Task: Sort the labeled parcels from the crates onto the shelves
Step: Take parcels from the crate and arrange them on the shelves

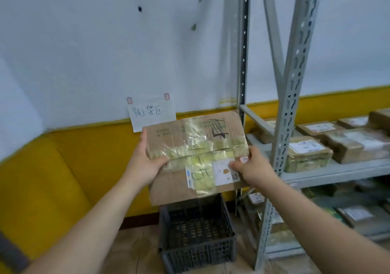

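Note:
I hold a taped brown cardboard parcel (194, 147) in front of me, above a dark plastic crate (196, 231) on the floor. Its white label and handwritten "1-5" face me. My left hand (145, 161) grips the parcel's left edge, thumb on top. My right hand (253, 166) grips its right edge, thumb pressed on the label. The grey metal shelf rack (341, 170) stands just to the right, with several labelled parcels (306, 155) lying on its middle level.
The crate looks empty inside. A handwritten paper sign (150, 113) is taped on the white and yellow wall behind the parcel. Grey slotted uprights (289, 109) rise close beside my right hand. More parcels (356, 214) lie on the lower shelf.

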`<action>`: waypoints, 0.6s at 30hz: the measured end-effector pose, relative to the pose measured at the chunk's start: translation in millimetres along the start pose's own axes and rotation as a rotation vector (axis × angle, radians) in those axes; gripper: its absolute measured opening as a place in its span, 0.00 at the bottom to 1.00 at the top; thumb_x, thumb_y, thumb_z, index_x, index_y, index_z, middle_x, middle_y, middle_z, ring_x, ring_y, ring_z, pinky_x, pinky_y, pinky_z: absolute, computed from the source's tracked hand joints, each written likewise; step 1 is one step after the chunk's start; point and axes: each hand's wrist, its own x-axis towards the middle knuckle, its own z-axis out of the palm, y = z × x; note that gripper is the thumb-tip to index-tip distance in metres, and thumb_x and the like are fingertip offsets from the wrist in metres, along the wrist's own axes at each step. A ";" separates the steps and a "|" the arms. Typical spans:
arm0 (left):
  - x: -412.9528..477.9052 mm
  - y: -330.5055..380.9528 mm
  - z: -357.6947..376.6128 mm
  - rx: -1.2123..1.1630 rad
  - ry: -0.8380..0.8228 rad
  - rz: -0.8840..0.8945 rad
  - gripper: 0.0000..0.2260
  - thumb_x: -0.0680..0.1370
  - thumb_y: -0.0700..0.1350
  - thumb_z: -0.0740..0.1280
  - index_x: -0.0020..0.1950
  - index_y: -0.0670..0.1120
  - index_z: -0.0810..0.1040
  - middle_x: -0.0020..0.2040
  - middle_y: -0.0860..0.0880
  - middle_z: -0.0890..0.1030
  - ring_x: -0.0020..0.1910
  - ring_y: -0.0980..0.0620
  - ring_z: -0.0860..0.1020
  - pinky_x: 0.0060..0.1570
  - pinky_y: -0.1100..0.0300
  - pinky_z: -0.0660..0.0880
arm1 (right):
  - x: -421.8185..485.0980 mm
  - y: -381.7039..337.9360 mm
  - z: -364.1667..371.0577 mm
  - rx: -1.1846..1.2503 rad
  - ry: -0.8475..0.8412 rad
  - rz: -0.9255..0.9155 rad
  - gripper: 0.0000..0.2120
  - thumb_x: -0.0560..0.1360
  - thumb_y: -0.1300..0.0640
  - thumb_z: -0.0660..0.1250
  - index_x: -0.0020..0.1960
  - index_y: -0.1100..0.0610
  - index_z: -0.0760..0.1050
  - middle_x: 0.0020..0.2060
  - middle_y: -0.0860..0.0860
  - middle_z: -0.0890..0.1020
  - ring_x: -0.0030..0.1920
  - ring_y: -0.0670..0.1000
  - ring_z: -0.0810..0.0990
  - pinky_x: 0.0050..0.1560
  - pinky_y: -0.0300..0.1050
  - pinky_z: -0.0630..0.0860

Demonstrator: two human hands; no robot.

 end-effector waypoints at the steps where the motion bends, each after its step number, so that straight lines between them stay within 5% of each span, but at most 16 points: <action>1: -2.6 4.4 -1.8 -0.011 0.026 0.013 0.43 0.76 0.46 0.72 0.78 0.62 0.45 0.77 0.52 0.59 0.73 0.48 0.63 0.68 0.51 0.64 | -5.2 -0.4 -0.6 0.009 0.016 -0.014 0.27 0.75 0.52 0.72 0.70 0.51 0.65 0.60 0.50 0.78 0.51 0.51 0.76 0.49 0.46 0.72; 7: -24.8 8.4 -28.4 0.033 0.068 -0.029 0.41 0.75 0.48 0.72 0.76 0.66 0.47 0.70 0.45 0.59 0.67 0.41 0.68 0.63 0.45 0.70 | -35.9 -2.8 2.6 0.060 -0.099 -0.024 0.34 0.76 0.53 0.70 0.74 0.39 0.56 0.64 0.43 0.73 0.59 0.52 0.78 0.59 0.57 0.78; 12: -54.7 -5.0 -47.8 0.019 0.075 0.036 0.33 0.72 0.44 0.75 0.73 0.54 0.63 0.67 0.48 0.63 0.62 0.48 0.70 0.60 0.48 0.74 | -64.1 -6.8 8.8 0.134 0.136 -0.001 0.26 0.72 0.55 0.75 0.66 0.46 0.69 0.54 0.48 0.80 0.50 0.50 0.81 0.48 0.49 0.80; 18: -83.8 -3.7 -34.9 -0.001 -0.008 0.133 0.30 0.75 0.44 0.72 0.73 0.52 0.63 0.70 0.48 0.62 0.64 0.48 0.68 0.63 0.50 0.71 | -101.1 -1.0 -8.7 0.366 0.310 0.085 0.30 0.71 0.61 0.75 0.68 0.49 0.65 0.55 0.50 0.77 0.51 0.51 0.78 0.42 0.45 0.75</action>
